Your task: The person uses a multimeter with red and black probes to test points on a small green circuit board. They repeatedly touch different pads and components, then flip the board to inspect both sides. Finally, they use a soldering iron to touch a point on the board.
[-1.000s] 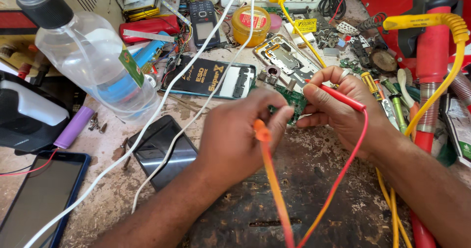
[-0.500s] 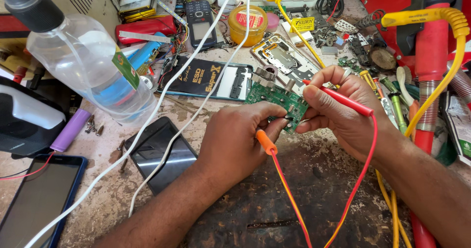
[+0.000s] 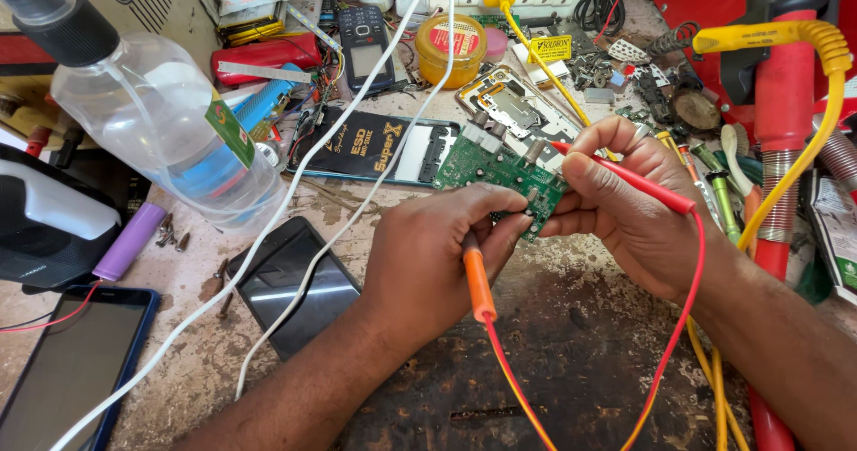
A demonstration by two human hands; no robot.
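1. While the left hand (image 3: 428, 263) pinches an orange probe (image 3: 478, 277) between thumb and forefinger, its fingers closed on the shaft, the probe's long axis runs nearly upright in the view, tip up toward the green board (image 3: 500, 176).
2. The right hand (image 3: 629, 210) has its fingers closed on a red probe (image 3: 625, 174); that probe lies aslant, tip up-left at the board's far right corner, tail down-right.
3. The board sits at mid-table, held up between both hands, long axis running left-up to right-down; whether it rests on the table (image 3: 205, 362) I cannot tell.
4. Both probe leads trail down toward the near edge, the red one looping round the right wrist.
5. Behind the board lies a black flat package (image 3: 357, 143) with yellow lettering, long side left to right.
6. Farther back stand a round yellow tin (image 3: 451, 49) with a red label and a dark keypad phone (image 3: 364, 47).
7. A small yellow tag (image 3: 552, 47) lies right of the tin.
8. At left a clear bottle (image 3: 170, 138) with a green-and-red label leans toward the far left corner.
9. A dark phone (image 3: 290, 286) lies face up beside the left forearm, a blue-rimmed one (image 3: 71, 371) at the near left edge.
10. Two white cables (image 3: 295, 210) cross the table diagonally.
11. Open room is the dark worn patch near the front edge, between the forearms; the right side is crowded by a red and yellow hose (image 3: 786, 147).
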